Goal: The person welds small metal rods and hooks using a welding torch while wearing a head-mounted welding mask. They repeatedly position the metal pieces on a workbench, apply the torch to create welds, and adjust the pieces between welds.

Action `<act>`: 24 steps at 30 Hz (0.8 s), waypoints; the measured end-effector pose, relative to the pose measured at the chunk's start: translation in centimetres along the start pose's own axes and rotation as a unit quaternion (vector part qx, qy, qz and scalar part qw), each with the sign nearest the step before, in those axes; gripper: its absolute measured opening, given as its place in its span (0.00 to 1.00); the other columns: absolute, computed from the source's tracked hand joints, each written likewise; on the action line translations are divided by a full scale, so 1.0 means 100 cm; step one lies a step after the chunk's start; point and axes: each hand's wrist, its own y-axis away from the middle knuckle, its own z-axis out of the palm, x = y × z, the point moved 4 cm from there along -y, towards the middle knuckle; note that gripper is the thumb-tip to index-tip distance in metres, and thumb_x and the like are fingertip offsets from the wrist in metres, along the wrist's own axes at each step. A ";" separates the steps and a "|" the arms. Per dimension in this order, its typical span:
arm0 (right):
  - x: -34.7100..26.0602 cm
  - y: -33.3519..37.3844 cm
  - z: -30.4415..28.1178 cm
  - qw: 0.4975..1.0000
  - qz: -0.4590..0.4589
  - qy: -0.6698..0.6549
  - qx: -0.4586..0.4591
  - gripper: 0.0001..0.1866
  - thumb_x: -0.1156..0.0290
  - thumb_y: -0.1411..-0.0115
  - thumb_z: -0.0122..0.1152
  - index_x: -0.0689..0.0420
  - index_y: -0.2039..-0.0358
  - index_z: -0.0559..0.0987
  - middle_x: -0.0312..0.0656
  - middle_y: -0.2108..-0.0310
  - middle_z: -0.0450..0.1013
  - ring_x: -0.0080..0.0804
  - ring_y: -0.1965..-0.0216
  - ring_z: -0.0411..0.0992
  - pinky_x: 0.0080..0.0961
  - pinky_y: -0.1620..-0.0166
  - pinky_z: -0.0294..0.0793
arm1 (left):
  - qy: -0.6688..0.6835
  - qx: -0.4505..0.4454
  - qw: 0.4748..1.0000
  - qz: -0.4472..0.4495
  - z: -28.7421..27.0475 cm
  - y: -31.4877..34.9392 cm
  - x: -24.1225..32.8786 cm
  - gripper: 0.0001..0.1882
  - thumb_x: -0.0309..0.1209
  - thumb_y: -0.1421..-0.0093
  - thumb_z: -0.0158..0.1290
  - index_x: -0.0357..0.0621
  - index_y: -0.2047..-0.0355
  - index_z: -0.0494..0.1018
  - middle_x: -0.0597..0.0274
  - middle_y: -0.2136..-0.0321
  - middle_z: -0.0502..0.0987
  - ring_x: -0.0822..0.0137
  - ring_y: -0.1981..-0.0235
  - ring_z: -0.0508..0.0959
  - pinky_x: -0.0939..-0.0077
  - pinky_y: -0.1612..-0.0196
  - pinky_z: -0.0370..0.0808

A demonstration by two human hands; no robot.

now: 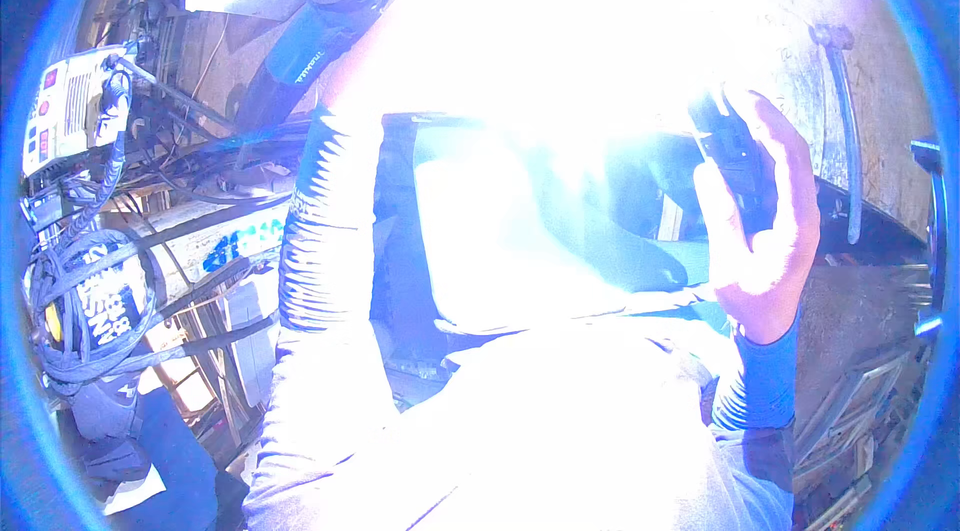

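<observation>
A fierce white glare washes out the work area at the top middle. Near its right side, my right hand is closed around a black electrode holder; its front end disappears in the brightness. My left hand reaches up into the same glare, so its fingers and anything in them are hidden. A gathered sleeve covers the left forearm. Just left of that hand lies an angle grinder with a blue-looking body and a round disc end. What the glare falls on cannot be made out.
Against the brown surface at right rests a hammer with a long handle. At left stands a pale welding machine with cables. Below it, coiled cable wraps a dark rounded container. Wooden scraps lie lower right.
</observation>
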 end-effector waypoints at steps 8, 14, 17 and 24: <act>0.006 -0.001 0.000 0.997 0.002 -0.074 0.026 0.30 0.82 0.34 0.64 0.67 0.33 0.68 0.53 0.34 0.70 0.42 0.34 0.72 0.35 0.31 0.70 | 0.033 -0.053 0.998 0.001 -0.012 -0.002 -0.005 0.09 0.23 0.38 0.64 0.36 0.57 0.85 0.60 0.62 0.87 0.70 0.60 0.83 0.75 0.53 0.79; 0.006 -0.001 0.000 0.996 0.009 -0.082 0.021 0.31 0.84 0.34 0.64 0.66 0.32 0.68 0.52 0.34 0.70 0.41 0.34 0.72 0.35 0.32 0.70 | -0.005 -0.051 0.999 -0.005 -0.012 -0.006 -0.005 0.09 0.23 0.39 0.64 0.35 0.58 0.85 0.58 0.60 0.87 0.67 0.59 0.84 0.74 0.51 0.79; 0.005 -0.003 -0.001 0.996 0.014 -0.089 0.018 0.31 0.84 0.34 0.64 0.66 0.32 0.67 0.52 0.35 0.70 0.40 0.35 0.73 0.34 0.33 0.70 | 0.004 -0.059 0.998 0.010 -0.014 -0.008 -0.005 0.09 0.22 0.40 0.64 0.34 0.59 0.85 0.58 0.59 0.86 0.66 0.58 0.83 0.74 0.49 0.79; 0.006 -0.008 -0.004 0.994 0.036 -0.102 0.002 0.31 0.82 0.35 0.65 0.65 0.32 0.68 0.49 0.35 0.71 0.34 0.42 0.76 0.29 0.39 0.74 | 0.001 -0.077 0.996 0.035 -0.016 -0.011 -0.005 0.09 0.20 0.40 0.63 0.32 0.59 0.84 0.58 0.59 0.85 0.65 0.56 0.83 0.73 0.49 0.78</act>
